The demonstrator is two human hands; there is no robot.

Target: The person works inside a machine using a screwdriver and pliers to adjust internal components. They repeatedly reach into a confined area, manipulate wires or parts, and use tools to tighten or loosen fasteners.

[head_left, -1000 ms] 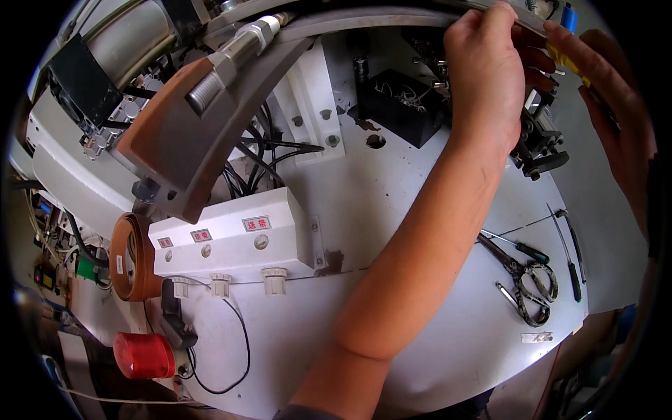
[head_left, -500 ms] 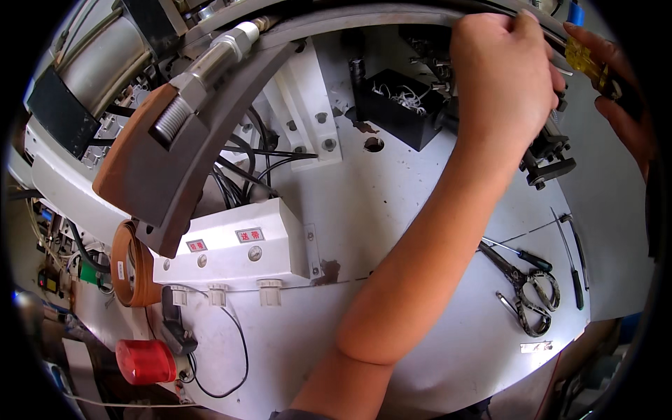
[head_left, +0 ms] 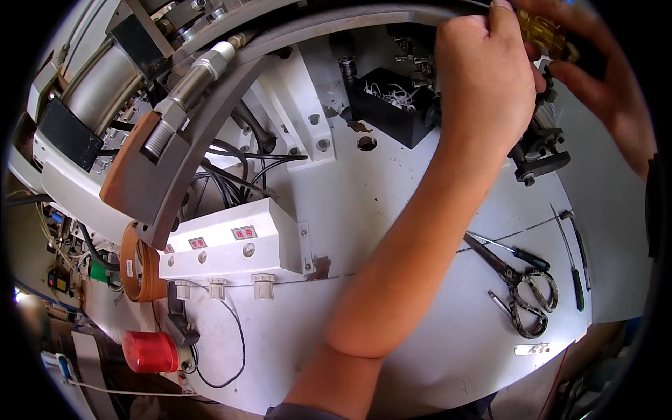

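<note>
My left arm reaches up from the lower edge to the machine at the upper right. My left hand (head_left: 485, 80) is closed there against the machine; its curled fingers are mostly hidden behind the back of the hand, so what they grip is out of sight. Just right of it, my right hand (head_left: 607, 87) pinches the translucent yellow handle of what looks like a screwdriver (head_left: 540, 33), whose tip I cannot see. Below both hands a dark metal clamp-like fixture (head_left: 542, 157) juts from the machine. A black bin (head_left: 389, 112) with white scraps stands left of my left hand.
Scissors (head_left: 518, 283), a dark-handled screwdriver (head_left: 530, 259) and thin tools (head_left: 575, 269) lie on the white tabletop (head_left: 420, 371) at right. A white control box (head_left: 231, 245), black cables, a red lamp (head_left: 150, 352) and a brown roll (head_left: 142, 269) stand at left. A curved metal arm (head_left: 203, 136) spans overhead.
My right hand has brought the yellow handle leftward and up, close to my left hand. My left hand has shifted slightly left in the picture, along with the whole scene.
</note>
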